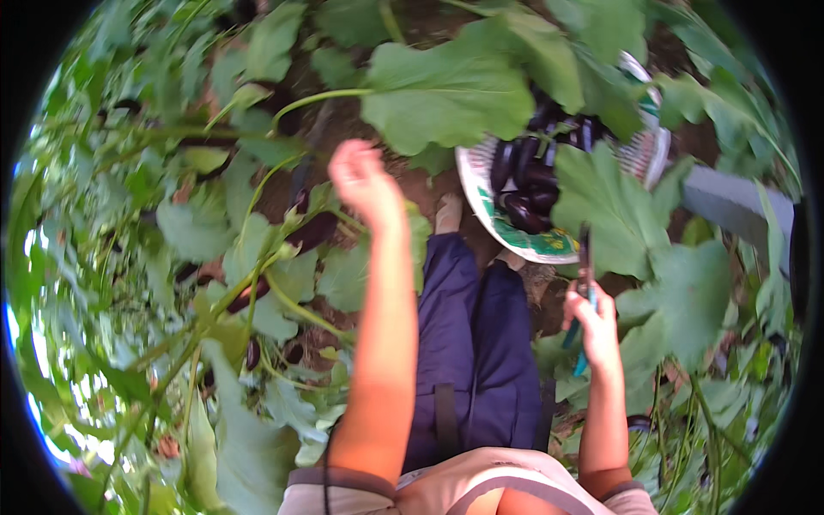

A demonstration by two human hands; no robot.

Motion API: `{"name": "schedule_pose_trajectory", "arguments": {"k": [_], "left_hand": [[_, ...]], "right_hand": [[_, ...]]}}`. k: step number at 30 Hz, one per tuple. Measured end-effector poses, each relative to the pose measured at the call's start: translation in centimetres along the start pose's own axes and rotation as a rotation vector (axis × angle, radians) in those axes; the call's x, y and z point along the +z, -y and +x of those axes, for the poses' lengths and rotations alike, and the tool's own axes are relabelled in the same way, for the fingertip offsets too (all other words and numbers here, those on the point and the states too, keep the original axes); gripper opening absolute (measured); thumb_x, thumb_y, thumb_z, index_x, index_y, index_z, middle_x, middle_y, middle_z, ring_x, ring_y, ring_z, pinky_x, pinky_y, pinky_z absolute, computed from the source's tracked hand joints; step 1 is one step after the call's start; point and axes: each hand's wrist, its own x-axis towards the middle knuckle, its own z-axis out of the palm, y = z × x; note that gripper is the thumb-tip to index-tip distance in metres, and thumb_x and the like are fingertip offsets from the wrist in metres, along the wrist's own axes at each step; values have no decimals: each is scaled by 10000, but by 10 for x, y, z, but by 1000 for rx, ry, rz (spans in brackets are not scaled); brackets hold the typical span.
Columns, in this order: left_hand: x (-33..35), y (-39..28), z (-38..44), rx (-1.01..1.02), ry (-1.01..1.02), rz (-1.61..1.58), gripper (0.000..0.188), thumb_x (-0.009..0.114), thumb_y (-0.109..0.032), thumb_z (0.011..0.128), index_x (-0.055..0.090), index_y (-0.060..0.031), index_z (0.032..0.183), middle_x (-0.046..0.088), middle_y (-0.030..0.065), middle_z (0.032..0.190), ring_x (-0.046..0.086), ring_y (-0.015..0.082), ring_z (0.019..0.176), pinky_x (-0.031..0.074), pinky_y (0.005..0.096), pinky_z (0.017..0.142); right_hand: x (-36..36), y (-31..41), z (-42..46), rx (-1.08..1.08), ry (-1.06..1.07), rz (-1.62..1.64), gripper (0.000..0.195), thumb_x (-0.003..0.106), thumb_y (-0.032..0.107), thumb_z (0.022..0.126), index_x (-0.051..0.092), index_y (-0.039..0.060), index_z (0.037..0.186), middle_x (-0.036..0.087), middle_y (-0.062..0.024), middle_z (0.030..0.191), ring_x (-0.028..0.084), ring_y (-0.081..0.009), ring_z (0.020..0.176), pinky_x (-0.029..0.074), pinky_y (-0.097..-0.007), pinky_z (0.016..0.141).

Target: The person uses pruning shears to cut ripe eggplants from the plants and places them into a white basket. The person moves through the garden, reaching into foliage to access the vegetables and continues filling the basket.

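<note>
My left hand (362, 177) is raised among the eggplant leaves, slightly blurred, its fingers bent; nothing shows in it, though I cannot tell for sure. A dark purple eggplant (313, 232) hangs just below it on the plant. My right hand (593, 309) grips pruning shears (584, 257) with teal handles, the blades pointing away from me. Past the shears sits a white and green woven sack (479, 187) with its mouth wide and several glossy eggplants (528, 167) inside. Large leaves cover part of the sack.
Broad green leaves (450, 90) hang over the middle and both sides. More eggplants (252, 354) show among the stems at left. A grey slab-like object (740, 199) lies right of the sack. Bare soil shows around my feet.
</note>
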Motion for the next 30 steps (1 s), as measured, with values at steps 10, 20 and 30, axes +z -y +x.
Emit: {"name": "schedule_pose_trajectory", "arguments": {"k": [10,20,30], "left_hand": [[19,-24,-7,54,572,233,262,539,-73,956,525,12,1203,618,135,1170,604,182,977,477,298,885],[133,-118,-290,-459,1828,-543,486,341,-344,1029,487,37,1295,568,211,1268,525,281,1224,368,405,1065],[213,-56,-317,-60,2095,331,1000,131,-818,844,432,-30,1382,334,206,1464,239,302,1394,160,428,1140]], "right_hand": [[0,-37,-24,-49,-377,-205,328,640,304,845,585,15,991,504,-119,655,527,-242,603,450,-387,614],[-1,-87,-77,-207,-1073,719,243,508,291,961,496,55,1016,518,-36,792,539,-153,768,438,-305,759],[-39,-203,-92,-16,-1188,690,453,567,282,899,489,-17,1231,526,-70,1115,648,-216,904,434,-343,869]]}}
